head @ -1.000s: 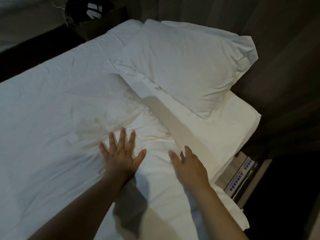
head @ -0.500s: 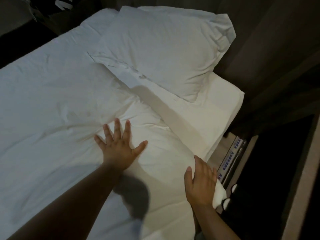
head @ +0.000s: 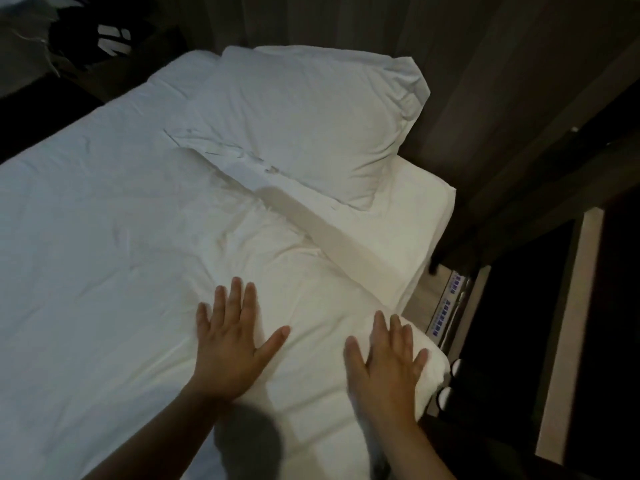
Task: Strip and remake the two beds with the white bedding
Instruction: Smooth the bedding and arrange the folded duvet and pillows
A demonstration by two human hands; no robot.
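A bed fills the view, covered by a white duvet (head: pixel 104 254) with soft creases. A white pillow (head: pixel 304 116) lies at the head of the bed, by the dark wall. Between pillow and duvet shows a strip of the white bottom sheet (head: pixel 391 230). My left hand (head: pixel 232 341) presses flat on the duvet, fingers spread. My right hand (head: pixel 388 362) lies flat with straight fingers on the duvet's right edge, near its folded corner.
A dark headboard wall (head: pixel 519 81) runs along the right. Beside the bed, low at the right, stands a bedside unit with a control panel (head: pixel 446 306). A dark bag with white marks (head: pixel 104 39) sits beyond the bed at the upper left.
My right hand slid from the middle of the duvet out to its right edge and now lies flat there. My left hand stayed pressed in about the same place.
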